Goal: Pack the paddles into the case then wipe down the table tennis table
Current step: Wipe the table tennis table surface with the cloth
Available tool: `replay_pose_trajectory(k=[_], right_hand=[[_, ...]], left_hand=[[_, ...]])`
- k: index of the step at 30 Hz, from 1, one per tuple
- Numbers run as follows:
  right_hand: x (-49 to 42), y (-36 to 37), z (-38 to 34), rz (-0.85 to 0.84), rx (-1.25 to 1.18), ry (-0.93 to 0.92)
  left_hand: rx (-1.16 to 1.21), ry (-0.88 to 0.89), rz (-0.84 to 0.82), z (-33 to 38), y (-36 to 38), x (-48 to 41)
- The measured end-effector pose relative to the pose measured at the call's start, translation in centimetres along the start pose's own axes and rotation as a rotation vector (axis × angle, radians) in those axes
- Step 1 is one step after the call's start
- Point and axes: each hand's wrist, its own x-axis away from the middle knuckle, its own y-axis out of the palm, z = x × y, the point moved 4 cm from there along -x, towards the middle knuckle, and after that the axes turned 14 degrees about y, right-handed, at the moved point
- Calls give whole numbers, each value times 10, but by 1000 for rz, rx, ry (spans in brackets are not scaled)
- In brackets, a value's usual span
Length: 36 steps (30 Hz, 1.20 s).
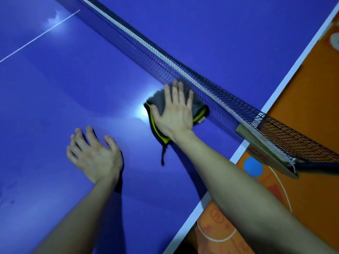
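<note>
Grey cloth (159,99), trimmed in yellow and black, is pinned flat under the right hand (174,114). Its fingers (180,92) are straight and slightly apart, palm down, pressing the cloth rather than gripping it. The thumb sits out to the left, on the cloth's edge. The fingertips reach right up to the foot of the net (165,59), and the far edge of the cloth is blurred, so I can't tell whether it touches the mesh. A dark strand trails off the cloth's near corner.

To the left and nearer, the left hand (95,156) holds nothing. Its fingers (91,134) are spread wide and a little bent, with the tips down on the blue surface (55,88). There's a shadow under the palm, so whether the palm touches, I can't tell.

A bright patch of glare lies on the surface just left of the cloth. The cloth lies on the near half, close to the right-hand side with its white border (293,57). The net is black mesh with a white top band, running from far left to near right. It overhangs the side on its clamp (266,149). A thin white centre line (36,36) shows far left. Beyond the border is orange floor (302,107), with a blue dot (253,166) and white curves.
</note>
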Motion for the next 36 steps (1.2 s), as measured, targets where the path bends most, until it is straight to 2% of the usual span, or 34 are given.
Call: replay_pose_trajectory(k=[2, 4, 7, 10, 12, 14, 22, 24, 30, 34, 36], right_hand=[[-23, -1, -27, -7, -10, -11], [-22, -2, -23, -1, -7, -37], [24, -7, 40, 46, -23, -68], [98, -11, 125, 81, -28, 21], [130, -11, 157, 62, -17, 80], [129, -7, 156, 44, -12, 109], [15, -9, 60, 46, -61, 121], [26, -9, 75, 92, -90, 99], [144, -6, 177, 117, -125, 137], [146, -1, 180, 106, -136, 196], [143, 2, 156, 98, -93, 155]], left_hand=[[-1, 4, 11, 0, 0, 0], [-3, 11, 17, 0, 0, -1], [-10, 16, 14, 1, -2, -1], [-14, 10, -16, 2, -3, -2], [-9, 1, -22, 3, -4, -3], [-16, -2, -22, 4, -6, -3], [-3, 20, -7, 1, 0, -1], [-12, 20, -3, -1, 1, -4], [1, 23, -19, 1, 1, -2], [-6, 18, -16, 0, 2, -1], [-14, 11, -7, 0, 2, -2]])
